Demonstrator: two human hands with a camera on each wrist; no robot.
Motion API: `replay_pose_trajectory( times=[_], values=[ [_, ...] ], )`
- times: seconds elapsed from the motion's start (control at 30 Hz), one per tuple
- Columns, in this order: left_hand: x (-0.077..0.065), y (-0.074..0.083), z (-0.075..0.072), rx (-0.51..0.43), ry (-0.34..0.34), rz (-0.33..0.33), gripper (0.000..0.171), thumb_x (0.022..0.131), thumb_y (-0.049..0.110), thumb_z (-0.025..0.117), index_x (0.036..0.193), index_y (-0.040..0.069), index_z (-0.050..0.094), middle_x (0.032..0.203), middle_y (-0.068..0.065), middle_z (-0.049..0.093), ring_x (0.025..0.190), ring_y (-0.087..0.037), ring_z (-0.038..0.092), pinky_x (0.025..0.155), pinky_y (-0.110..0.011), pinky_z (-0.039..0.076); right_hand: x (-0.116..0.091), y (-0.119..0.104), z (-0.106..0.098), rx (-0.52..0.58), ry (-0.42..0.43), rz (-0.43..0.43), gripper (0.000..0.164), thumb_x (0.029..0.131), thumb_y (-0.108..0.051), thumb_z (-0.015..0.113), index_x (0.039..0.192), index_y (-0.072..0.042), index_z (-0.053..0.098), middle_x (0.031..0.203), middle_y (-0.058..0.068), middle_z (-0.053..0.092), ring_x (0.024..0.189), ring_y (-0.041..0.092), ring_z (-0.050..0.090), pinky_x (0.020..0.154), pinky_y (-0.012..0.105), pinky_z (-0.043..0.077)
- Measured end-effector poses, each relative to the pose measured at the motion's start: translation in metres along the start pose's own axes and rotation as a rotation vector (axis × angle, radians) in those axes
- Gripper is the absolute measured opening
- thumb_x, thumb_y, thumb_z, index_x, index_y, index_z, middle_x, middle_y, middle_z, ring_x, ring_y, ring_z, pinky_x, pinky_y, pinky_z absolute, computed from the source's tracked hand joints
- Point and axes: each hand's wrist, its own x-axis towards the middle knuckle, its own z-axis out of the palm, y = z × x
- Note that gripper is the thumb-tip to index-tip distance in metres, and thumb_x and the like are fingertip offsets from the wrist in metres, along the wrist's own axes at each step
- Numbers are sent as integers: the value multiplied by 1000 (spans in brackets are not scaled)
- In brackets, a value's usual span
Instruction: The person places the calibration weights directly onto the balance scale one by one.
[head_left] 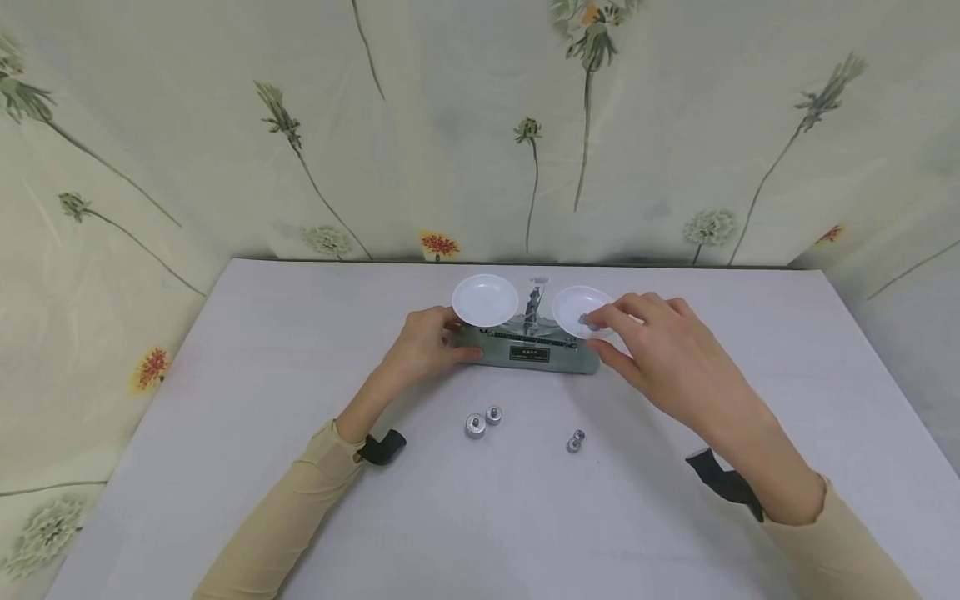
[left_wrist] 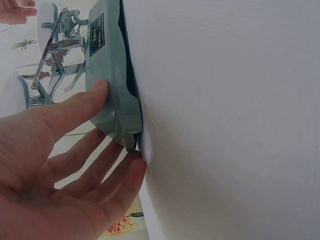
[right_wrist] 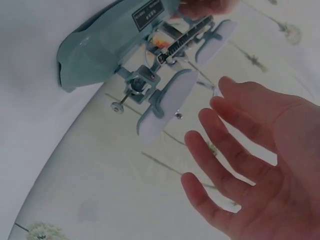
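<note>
A green balance scale [head_left: 551,358] with two white pans stands toward the back of the table. My left hand [head_left: 423,343] grips the left end of its base, thumb on the front face and fingers round the end. The left pan [head_left: 484,300] looks bare. On the right pan [head_left: 573,302] sits a small metal weight [head_left: 584,319], its knob showing past the pan's edge in the right wrist view. My right hand [head_left: 667,362] is beside that pan, fingers loosely bent and spread, holding nothing; its fingertips overlap the pan in the head view.
Two metal weights [head_left: 476,426] stand on the table in front of the scale. Two smaller weights [head_left: 575,443] are close together farther right. Behind the table's back edge hangs a flower-printed cloth [head_left: 465,150]. A black strap [head_left: 726,482] is on the right wrist.
</note>
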Motion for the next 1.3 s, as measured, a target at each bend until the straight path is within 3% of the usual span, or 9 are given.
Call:
replay_pose_trajectory(
  times=[0.5, 0.77, 1.3],
  values=[
    [0, -1, -1, -4, -3, 7, 54, 89, 23, 90, 133, 1, 70, 132, -17, 76, 127, -34, 71, 104, -45, 63, -5, -7, 2, 6, -35, -38, 31, 84, -15, 92, 110, -15, 74, 99, 3, 74, 86, 24, 68, 79, 47, 54],
    [0, -2, -1, -7, -4, 13, 53, 89, 24, 90, 132, 0, 71, 131, -18, 76, 123, -36, 73, 102, -45, 64, -9, -10, 2, 17, -75, -41, 31, 84, -16, 92, 110, -16, 76, 101, 3, 76, 92, 25, 71, 80, 48, 57],
    [0, -1, -1, -5, -6, 4, 52, 89, 24, 90, 132, 0, 71, 131, -18, 77, 124, -34, 72, 103, -44, 63, -12, -24, 3, 61, -237, -28, 28, 89, -25, 89, 113, -20, 76, 108, -1, 77, 99, 22, 73, 91, 47, 59]
  ],
)
